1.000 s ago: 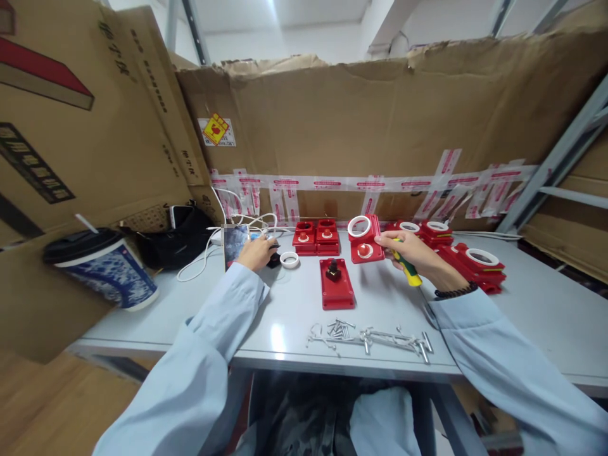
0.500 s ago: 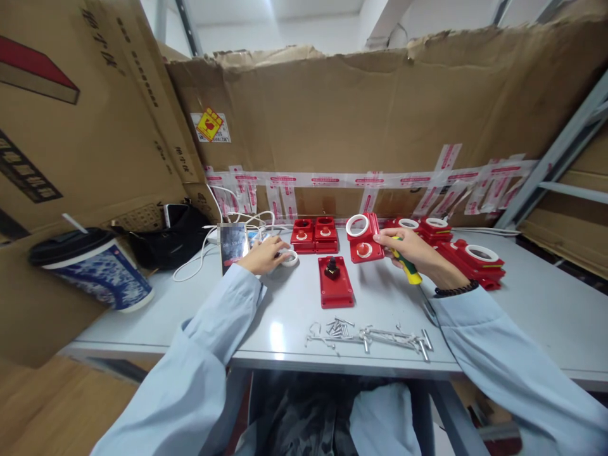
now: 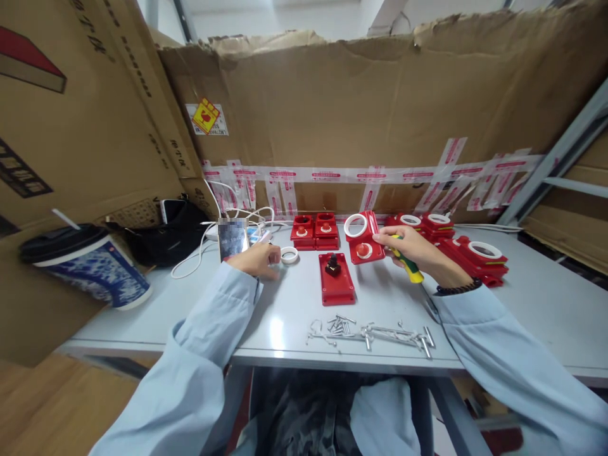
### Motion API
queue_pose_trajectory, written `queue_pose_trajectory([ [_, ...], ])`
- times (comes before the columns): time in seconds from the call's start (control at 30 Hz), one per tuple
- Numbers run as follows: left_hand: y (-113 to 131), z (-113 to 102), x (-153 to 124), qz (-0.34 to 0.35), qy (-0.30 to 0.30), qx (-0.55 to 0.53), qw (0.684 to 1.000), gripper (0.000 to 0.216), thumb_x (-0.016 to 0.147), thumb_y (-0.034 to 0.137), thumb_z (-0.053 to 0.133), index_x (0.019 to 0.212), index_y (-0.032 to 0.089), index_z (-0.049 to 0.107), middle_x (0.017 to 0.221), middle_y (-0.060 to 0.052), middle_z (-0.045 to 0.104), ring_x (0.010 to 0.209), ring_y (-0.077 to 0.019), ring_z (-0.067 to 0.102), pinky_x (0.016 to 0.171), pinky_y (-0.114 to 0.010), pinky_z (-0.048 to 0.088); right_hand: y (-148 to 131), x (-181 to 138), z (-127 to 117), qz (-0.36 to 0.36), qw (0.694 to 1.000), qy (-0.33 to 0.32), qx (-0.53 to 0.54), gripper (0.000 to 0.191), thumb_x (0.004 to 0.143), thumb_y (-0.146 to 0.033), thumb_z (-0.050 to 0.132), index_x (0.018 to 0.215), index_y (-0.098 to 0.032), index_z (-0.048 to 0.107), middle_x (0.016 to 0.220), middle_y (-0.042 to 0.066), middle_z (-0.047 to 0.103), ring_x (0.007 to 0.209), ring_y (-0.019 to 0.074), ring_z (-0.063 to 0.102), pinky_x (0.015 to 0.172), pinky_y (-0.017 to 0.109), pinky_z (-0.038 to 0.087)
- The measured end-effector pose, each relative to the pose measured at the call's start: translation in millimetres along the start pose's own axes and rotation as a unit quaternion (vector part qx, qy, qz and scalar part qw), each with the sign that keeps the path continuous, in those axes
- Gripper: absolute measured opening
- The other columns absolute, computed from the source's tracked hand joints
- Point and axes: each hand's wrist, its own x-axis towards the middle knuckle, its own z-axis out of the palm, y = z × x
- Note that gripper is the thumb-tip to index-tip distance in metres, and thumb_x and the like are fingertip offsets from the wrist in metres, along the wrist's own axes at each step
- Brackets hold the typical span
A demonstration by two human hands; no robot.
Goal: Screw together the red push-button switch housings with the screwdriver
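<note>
My left hand (image 3: pixel 259 258) rests on the grey table (image 3: pixel 532 304) with its fingers curled shut. It lies just left of a loose white ring (image 3: pixel 289 254); whether anything is inside the fingers is hidden. My right hand (image 3: pixel 415 250) grips a green-and-yellow screwdriver (image 3: pixel 409 267), and its fingertips touch the right edge of a red cover (image 3: pixel 363 237) that carries a white ring and a red button. Between the hands lies a red base plate (image 3: pixel 337 285) with a small black switch on it.
Several screws (image 3: pixel 370 334) lie near the front edge. Two red boxes (image 3: pixel 314 231) stand at the back, and more red parts (image 3: pixel 475 256) are stacked at the right. A phone (image 3: pixel 232 239), white cables (image 3: pixel 199 253), a black bag (image 3: pixel 166 234) and a blue cup (image 3: pixel 90 269) are at the left. Cardboard walls (image 3: pixel 356 107) surround the table.
My left hand touched the white ring, then drew back a little toward me with its fingers closed. A small black piece seen beside it earlier no longer shows. My right hand stayed put.
</note>
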Motion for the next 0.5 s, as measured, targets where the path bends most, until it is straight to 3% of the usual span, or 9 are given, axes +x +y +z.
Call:
queue_pose_trajectory([
  [0.1,2.2,-3.8,-2.0,0.005,0.025,0.013,1.0,0.024,0.065,0.03,0.069,0.082,0.016,0.06,0.078,-0.003,0.064,0.068,-0.0162,0.059,0.063,-0.025,0.044,-0.3,-0.6,1.8,-0.003,1.0,-0.003,-0.009,0.041,0.067,-0.052,0.071,0.064,-0.018,0.049,0.046,-0.006,0.044,0.034,0.0034,0.036,0.028,0.016,0.028],
  [0.17,12.3,-5.5,-2.8,0.031,0.086,0.005,0.996,0.018,0.073,0.03,0.064,0.084,0.016,0.06,0.076,-0.003,0.063,0.067,-0.0161,0.058,0.065,-0.027,0.045,0.0,-1.3,3.3,-0.021,0.999,0.0,-0.026,0.039,0.07,-0.052,0.069,0.065,-0.019,0.049,0.047,-0.007,0.044,0.033,0.0037,0.037,0.029,0.017,0.028],
  [0.2,20.6,-5.4,-2.5,0.057,0.134,-0.006,0.989,0.019,0.077,0.031,0.062,0.088,0.016,0.06,0.079,-0.004,0.063,0.069,-0.0163,0.058,0.068,-0.029,0.046,-0.1,-2.0,4.5,-0.032,0.999,0.005,-0.043,0.037,0.072,-0.051,0.067,0.067,-0.019,0.05,0.047,-0.007,0.043,0.033,0.004,0.037,0.03,0.017,0.028],
  [0.3,55.9,0.3,2.8,0.173,0.261,-0.083,0.946,0.041,0.084,0.038,0.059,0.12,0.019,0.048,0.114,-0.01,0.058,0.096,-0.0196,0.058,0.084,-0.034,0.048,-2.1,-5.7,11.4,-0.082,0.989,0.033,-0.122,0.031,0.078,-0.049,0.062,0.074,-0.019,0.053,0.047,-0.007,0.044,0.033,0.005,0.038,0.032,0.018,0.026],
  [0.4,93.1,11.1,14.8,0.245,0.293,-0.123,0.916,0.057,0.086,0.037,0.058,0.136,0.024,0.032,0.131,-0.012,0.048,0.115,-0.0223,0.051,0.098,-0.04,0.043,-5.1,-10.8,21.2,-0.163,0.97,0.035,-0.179,0.027,0.081,-0.044,0.059,0.073,-0.018,0.056,0.055,-0.003,0.052,0.043,0.007,0.044,0.041,0.02,0.033],
  [0.5,115.8,19.4,27.3,0.262,0.338,-0.129,0.895,0.055,0.086,0.036,0.059,0.134,0.024,0.035,0.128,-0.013,0.047,0.118,-0.0243,0.049,0.099,-0.042,0.043,-6.1,-15.3,29.2,-0.216,0.954,0.015,-0.207,0.026,0.083,-0.039,0.058,0.07,-0.017,0.057,0.062,-0.001,0.057,0.056,0.0095,0.05,0.055,0.023,0.04],
])
